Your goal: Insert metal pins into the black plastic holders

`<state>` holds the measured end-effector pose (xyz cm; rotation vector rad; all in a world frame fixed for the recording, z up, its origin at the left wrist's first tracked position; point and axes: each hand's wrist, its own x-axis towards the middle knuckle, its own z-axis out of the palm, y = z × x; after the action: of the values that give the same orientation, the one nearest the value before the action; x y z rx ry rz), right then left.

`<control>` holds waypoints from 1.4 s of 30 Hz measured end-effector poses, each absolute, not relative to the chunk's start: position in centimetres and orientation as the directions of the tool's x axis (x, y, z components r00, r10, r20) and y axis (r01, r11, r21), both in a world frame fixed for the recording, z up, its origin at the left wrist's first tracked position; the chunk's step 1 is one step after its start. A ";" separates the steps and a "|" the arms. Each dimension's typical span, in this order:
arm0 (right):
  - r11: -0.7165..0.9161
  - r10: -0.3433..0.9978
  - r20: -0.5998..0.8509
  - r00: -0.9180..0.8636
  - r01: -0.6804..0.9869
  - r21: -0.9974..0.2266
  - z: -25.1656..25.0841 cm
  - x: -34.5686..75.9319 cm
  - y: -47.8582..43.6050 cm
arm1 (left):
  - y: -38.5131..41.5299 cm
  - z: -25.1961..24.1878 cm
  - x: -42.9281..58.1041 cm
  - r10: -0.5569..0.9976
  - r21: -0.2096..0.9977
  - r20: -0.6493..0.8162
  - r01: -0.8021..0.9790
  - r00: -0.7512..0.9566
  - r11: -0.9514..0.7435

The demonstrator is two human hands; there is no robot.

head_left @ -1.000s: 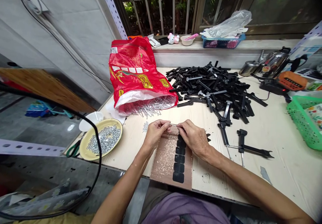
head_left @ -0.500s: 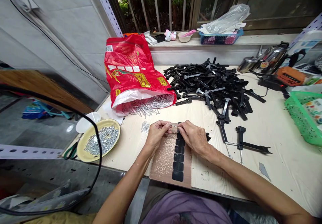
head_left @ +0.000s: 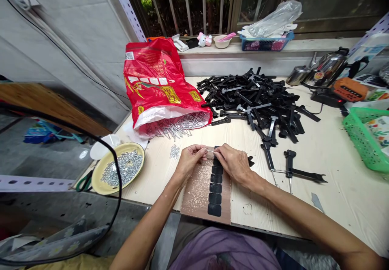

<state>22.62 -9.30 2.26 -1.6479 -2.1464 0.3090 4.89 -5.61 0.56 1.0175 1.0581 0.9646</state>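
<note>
A thin metal rod (head_left: 210, 151) spans the gap between my two hands. My left hand (head_left: 189, 161) pinches its left end between thumb and fingers; any small part there is too small to make out. My right hand (head_left: 234, 163) is closed on the other end, fingertips hiding it. Both hands are over a brown board (head_left: 194, 207) speckled with pale flecks. Down its right side runs a column of black rounded squares (head_left: 215, 198), the upper ones partly covered by my right hand. A small heap of tiny metal pieces (head_left: 175, 152) lies just left of my left hand.
A red bag (head_left: 152, 75) spills metal rods (head_left: 174, 128). Behind my right hand is a pile of black plastic parts (head_left: 252, 96); two with rods (head_left: 289, 164) lie nearer. At left, a yellow plate (head_left: 96, 177) holds small metal pieces; a black cable (head_left: 118, 169) hangs before it.
The whole view has shifted slightly. Both hands keep their hold on the rod with almost no movement.
</note>
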 end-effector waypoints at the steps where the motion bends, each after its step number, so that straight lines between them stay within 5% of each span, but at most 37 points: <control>1: 0.277 0.958 0.189 -0.216 0.865 -0.418 2.2 22.6 -9.3 | -5.6 0.5 4.9 0.953 0.961 -0.218 -0.126 0.210 0.247; 5: 0.299 0.949 0.225 -0.220 0.848 -0.437 1.9 22.5 -9.3 | -5.6 0.4 5.1 0.954 0.959 -0.225 -0.126 0.200 0.252; 13: 0.380 0.836 0.460 -0.300 0.920 -0.091 1.5 22.0 -9.3 | -5.5 0.6 5.7 0.920 0.886 -0.330 -0.266 0.211 0.379; 16: 0.343 0.890 0.383 -0.249 0.918 -0.200 1.6 22.2 -9.2 | -5.5 0.4 5.7 0.938 0.914 -0.289 -0.235 0.193 0.330; 21: 0.205 0.978 0.090 -0.190 0.773 -0.601 1.5 23.1 -8.7 | -5.4 0.2 5.8 0.956 0.951 -0.228 -0.168 0.187 0.259; 23: 0.173 0.977 0.026 -0.211 0.717 -0.675 1.4 23.3 -8.6 | -5.4 0.3 5.9 0.957 0.960 -0.214 -0.141 0.194 0.244; 25: 0.205 0.977 0.083 -0.198 0.752 -0.627 1.4 23.3 -8.6 | -5.3 0.4 6.0 0.950 0.952 -0.234 -0.148 0.208 0.267; 31: 0.329 0.889 0.398 -0.226 0.920 -0.213 1.0 22.7 -9.2 | -5.2 0.7 6.3 0.906 0.881 -0.352 -0.244 0.236 0.406; 42: 0.277 0.956 0.211 -0.206 0.875 -0.398 1.7 23.4 -9.0 | -5.2 0.1 6.6 0.932 0.917 -0.297 -0.212 0.207 0.339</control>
<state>23.36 -9.00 1.68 -1.6501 -2.1420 0.2668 6.62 -5.25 0.14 0.8719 1.0468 0.9558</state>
